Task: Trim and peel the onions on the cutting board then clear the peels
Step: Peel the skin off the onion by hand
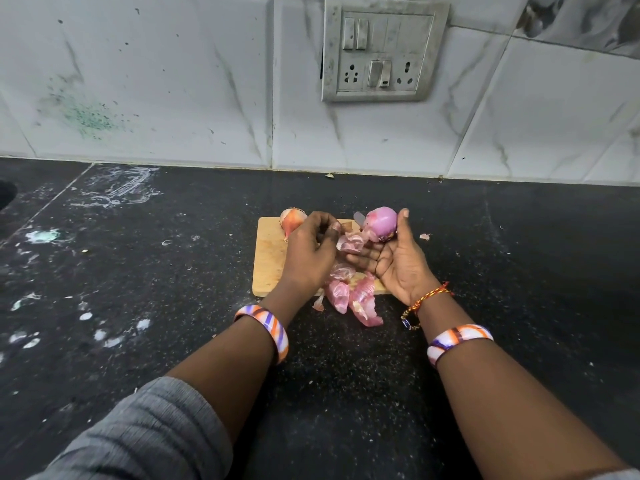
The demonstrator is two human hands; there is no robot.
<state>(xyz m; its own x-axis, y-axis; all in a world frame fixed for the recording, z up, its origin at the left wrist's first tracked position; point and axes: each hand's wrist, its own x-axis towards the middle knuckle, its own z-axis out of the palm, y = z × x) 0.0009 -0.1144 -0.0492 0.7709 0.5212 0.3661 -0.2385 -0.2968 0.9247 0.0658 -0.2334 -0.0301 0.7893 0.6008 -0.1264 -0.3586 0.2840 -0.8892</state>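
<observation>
A wooden cutting board [268,258] lies on the black counter. My right hand [398,268], palm up, holds a mostly peeled purple onion [381,221] between thumb and fingers above the board's far right corner. My left hand [310,251], fingers curled, pinches a loose pink peel [349,242] that hangs from that onion. An unpeeled orange-skinned onion [292,220] sits at the board's far left corner, partly hidden behind my left hand. Torn peels [353,297] lie heaped on the board's near edge and spill onto the counter.
A grey knife tip [358,218] shows between my hands, the rest of it hidden. A small peel scrap [424,236] lies right of the board. The black counter [138,271] carries white stains on the left. A tiled wall with a switchboard [381,50] stands behind.
</observation>
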